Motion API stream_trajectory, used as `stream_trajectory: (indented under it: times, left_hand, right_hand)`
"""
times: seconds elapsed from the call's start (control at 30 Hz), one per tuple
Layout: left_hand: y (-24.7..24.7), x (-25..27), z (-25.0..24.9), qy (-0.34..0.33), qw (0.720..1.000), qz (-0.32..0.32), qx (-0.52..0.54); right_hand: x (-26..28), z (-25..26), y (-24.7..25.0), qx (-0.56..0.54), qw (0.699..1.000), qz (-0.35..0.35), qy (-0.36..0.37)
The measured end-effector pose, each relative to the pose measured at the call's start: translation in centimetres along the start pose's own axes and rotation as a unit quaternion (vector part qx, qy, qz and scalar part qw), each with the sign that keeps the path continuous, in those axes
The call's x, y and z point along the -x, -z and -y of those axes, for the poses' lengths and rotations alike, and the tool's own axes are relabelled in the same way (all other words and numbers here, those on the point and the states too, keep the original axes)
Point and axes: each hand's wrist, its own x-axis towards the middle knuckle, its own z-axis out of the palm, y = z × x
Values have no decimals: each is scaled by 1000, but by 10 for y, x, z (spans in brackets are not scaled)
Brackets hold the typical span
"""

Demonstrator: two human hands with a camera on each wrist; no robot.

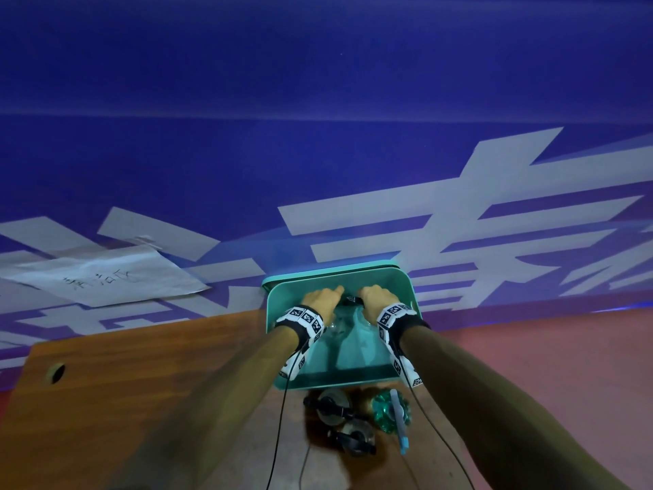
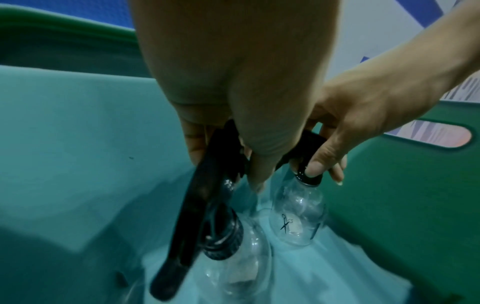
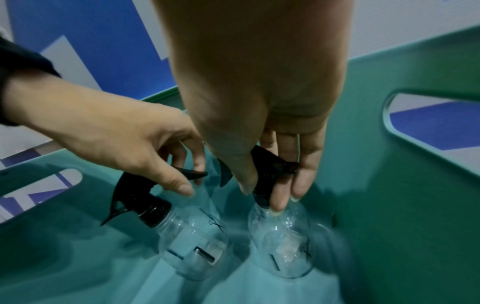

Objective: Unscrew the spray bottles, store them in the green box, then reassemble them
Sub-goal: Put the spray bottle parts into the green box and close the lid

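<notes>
Head view: wooden table; blue wall; taped paper.

Handwriting on the paper sheet is illegible.

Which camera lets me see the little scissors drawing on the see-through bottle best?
The left wrist view: the scissors drawing faces it, sharp. The right wrist view shows fainter, partly hidden drawings on both bottles. In the head view, hands cover the bottles.

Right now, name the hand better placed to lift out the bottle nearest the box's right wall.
Right hand: it already grips that spray bottle's black trigger head inside the green box; the left hand holds the other one.
</notes>
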Motion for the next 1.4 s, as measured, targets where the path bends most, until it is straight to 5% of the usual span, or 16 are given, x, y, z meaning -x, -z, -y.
stream_trajectory:
  times: [0.23,1.1,1.27,1.4]
  left_hand:
    - [0,-11,-18,-22,999,-32,10]
    - [8,23,15,16,990,-42,136]
    - [19,30,29,30,980,-93,176]
    - [28,38,48,100,951,-182,229]
  right_hand:
    - [12,-7,2,28,999,32,-9]
    - [37,-19,36,-9,999,-32,-24]
    - [39,-19,63,-46,995,-71,-49]
    - [28,-24,80,-199,960,-131,-144]
